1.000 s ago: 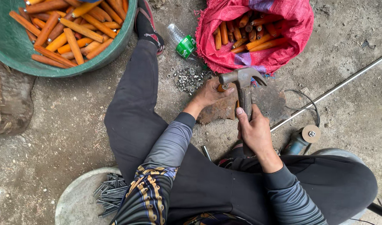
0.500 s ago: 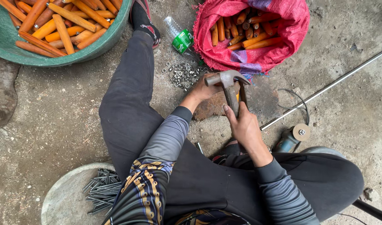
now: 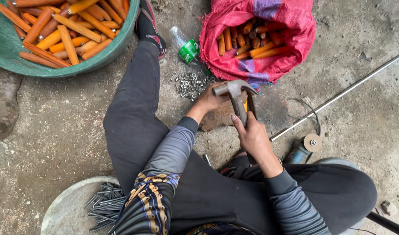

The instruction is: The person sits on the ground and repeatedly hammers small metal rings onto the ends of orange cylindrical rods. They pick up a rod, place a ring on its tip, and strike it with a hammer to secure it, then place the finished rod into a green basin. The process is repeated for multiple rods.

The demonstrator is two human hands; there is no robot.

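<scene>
1. Rough grey concrete floor (image 3: 56,130) runs under me as I sit on it with my legs in dark trousers spread out in front.
2. My right hand (image 3: 251,137) is clenched round the handle of a claw hammer (image 3: 235,93); its steel head sits above a flat rusty block (image 3: 221,117) on the floor between my legs.
3. My left hand (image 3: 208,101) rests on the far edge of that block, just beside the hammer head. Its fingers curl downward, but whether they pinch anything I cannot tell, because the hand hides them.
4. Just beyond my left hand lies a scatter of small metal nuts (image 3: 188,82), and next to them a clear plastic bottle (image 3: 184,43) with a green label, lying on its side.
5. Beyond the hammer, a pink woven sack (image 3: 290,48) stands open, holding orange tubes (image 3: 247,41).
6. At the far left, a green basin (image 3: 99,58) holds more orange tubes.
7. Near my left knee, a grey bowl (image 3: 64,209) holds a heap of dark metal rods (image 3: 106,204).
8. To my right, a thin metal bar (image 3: 351,87) lies slantwise across the floor, and an angle grinder (image 3: 303,148) rests near my right leg.
</scene>
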